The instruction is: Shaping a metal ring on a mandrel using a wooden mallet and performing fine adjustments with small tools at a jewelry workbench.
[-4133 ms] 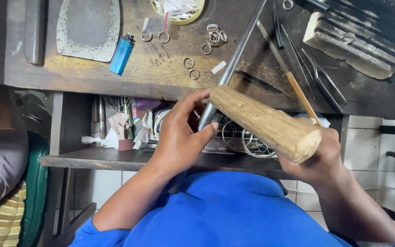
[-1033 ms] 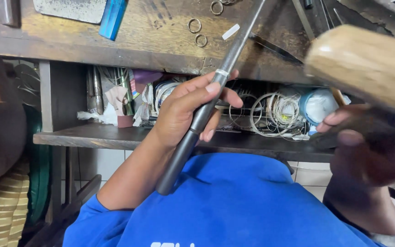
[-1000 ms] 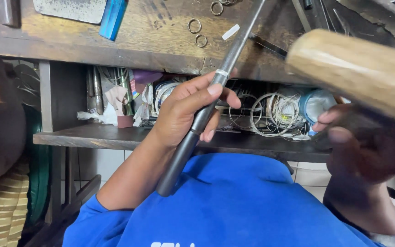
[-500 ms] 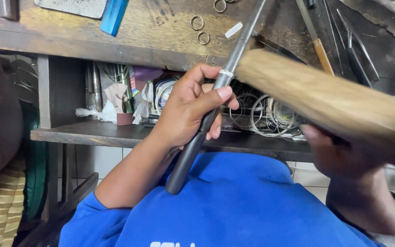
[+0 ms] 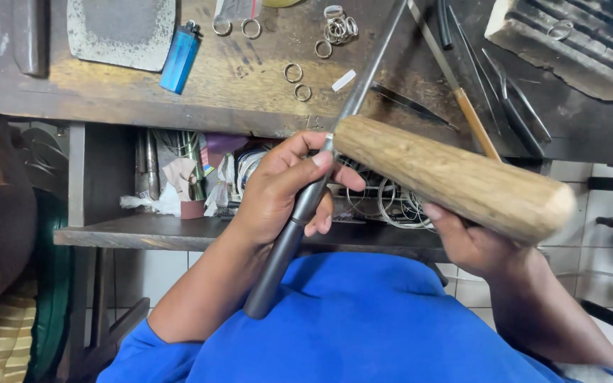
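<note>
Two hands work just off the front edge of the wooden bench (image 5: pixel 250 106). Left hand (image 5: pixel 278 191) is wrapped around a long tapered steel mandrel (image 5: pixel 299 213), which slants from the person's chest up across the bench edge toward its far side. Right hand (image 5: pixel 473 241) grips a thick wooden mallet (image 5: pixel 455 177), its near end touching the mandrel just above the left thumb. Small metal rings (image 5: pixel 299 81) lie near the front edge; a blue lighter (image 5: pixel 179 50) sits toward the far left corner. Open room remains between bench edge and chest.
</note>
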